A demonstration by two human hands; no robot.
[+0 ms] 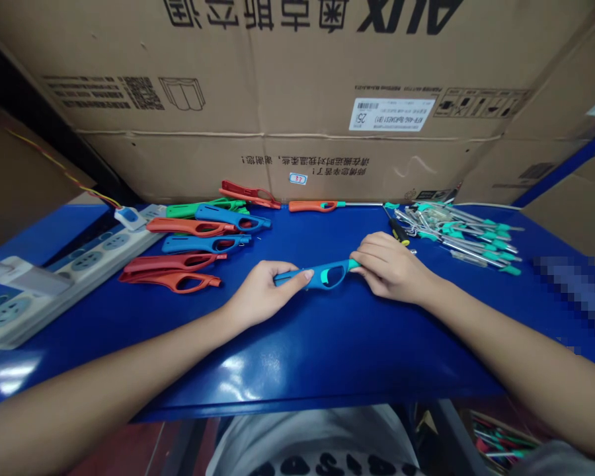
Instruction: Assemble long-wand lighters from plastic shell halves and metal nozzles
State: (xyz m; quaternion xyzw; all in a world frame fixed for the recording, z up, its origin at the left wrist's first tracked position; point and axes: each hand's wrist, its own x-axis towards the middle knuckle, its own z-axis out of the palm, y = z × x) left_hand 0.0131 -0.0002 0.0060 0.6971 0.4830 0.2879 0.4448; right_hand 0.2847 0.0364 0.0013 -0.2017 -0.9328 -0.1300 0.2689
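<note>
A blue lighter (313, 276) with a teal trigger is held level above the blue table, between both hands. My left hand (268, 294) is closed around its handle end, thumb on top. With its fingers pinched, my right hand (389, 268) grips the teal collar at the other end, and its fingers hide whatever lies beyond. Left of the hands lie several lighter casings (176, 264) in red, orange, blue and green. An orange lighter (311, 206) with a long metal tube rests at the back. To the right is a pile of metal lighter tubes (476, 238) with teal parts.
A screwdriver (399, 231) with a black and yellow handle lies just behind my right hand. A white power strip (79, 264) runs along the left side. A large cardboard box (218, 106) walls off the back. Below the table's right side, a box holds more parts (500, 439).
</note>
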